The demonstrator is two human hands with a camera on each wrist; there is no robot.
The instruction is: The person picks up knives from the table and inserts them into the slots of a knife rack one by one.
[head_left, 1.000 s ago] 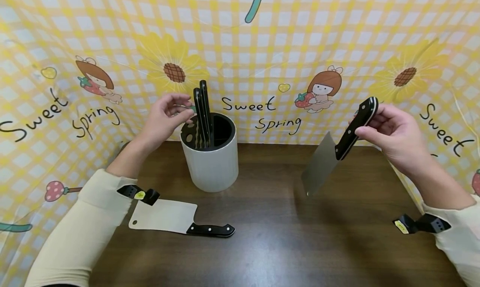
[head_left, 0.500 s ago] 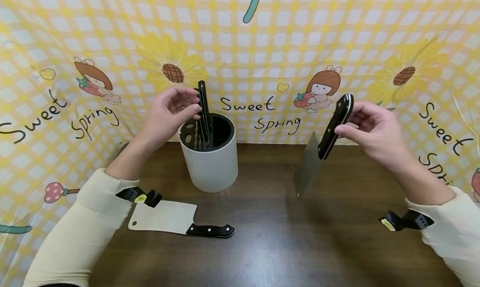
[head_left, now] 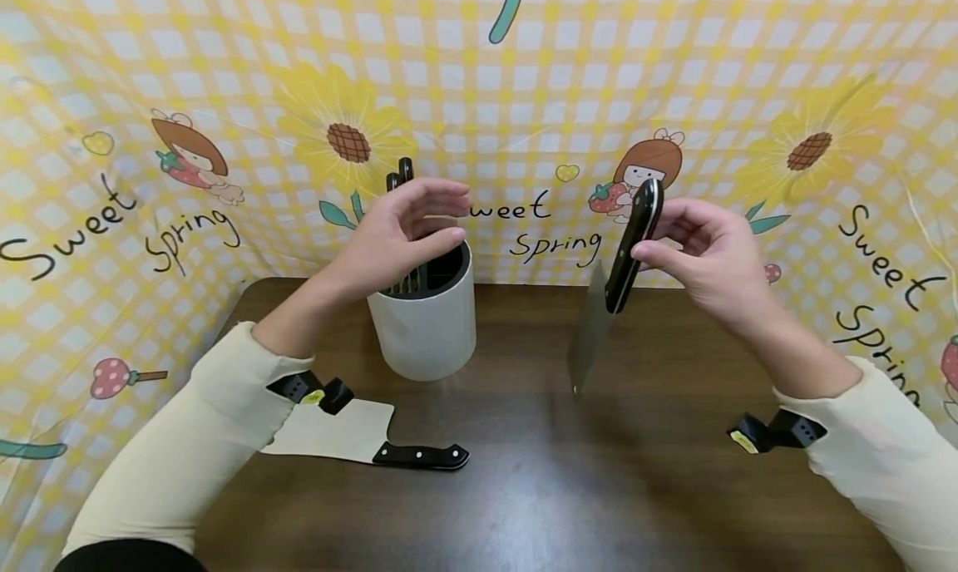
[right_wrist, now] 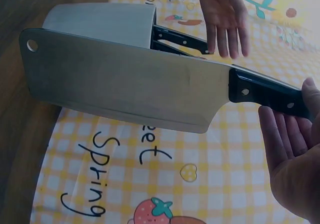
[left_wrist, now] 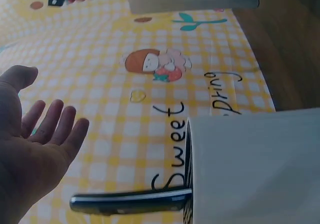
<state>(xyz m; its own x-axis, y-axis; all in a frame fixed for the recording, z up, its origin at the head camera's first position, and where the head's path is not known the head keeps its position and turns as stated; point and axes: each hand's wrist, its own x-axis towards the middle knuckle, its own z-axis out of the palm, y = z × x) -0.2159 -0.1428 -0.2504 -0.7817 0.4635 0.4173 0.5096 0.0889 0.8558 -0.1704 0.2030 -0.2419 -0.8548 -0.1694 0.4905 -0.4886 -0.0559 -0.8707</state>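
My right hand (head_left: 711, 252) pinches the black riveted handle of a cleaver (right_wrist: 120, 79), whose broad blade hangs down over the table, right of the knife block. A hole shows near the blade's far corner in the right wrist view. My left hand (head_left: 407, 235) is over the white round knife block (head_left: 425, 339), fingers loosely bent, thumb apart, with nothing in it. Behind that hand, black-handled knives (head_left: 399, 173) stand upright in the block's left part; the hand hides much of them. The right side of the block's top shows a dark opening (head_left: 449, 264).
A second cleaver (head_left: 344, 426) lies flat on the brown wooden table (head_left: 524, 472) at front left, its black handle pointing right, partly under my left sleeve in this view. A yellow checked cloth (head_left: 464, 81) with printed figures rises behind and at both sides.
My right hand has carried the cleaver leftward toward the block, and its blade now hangs more upright. My left hand has moved right, from beside the knife handles to over the block's top.
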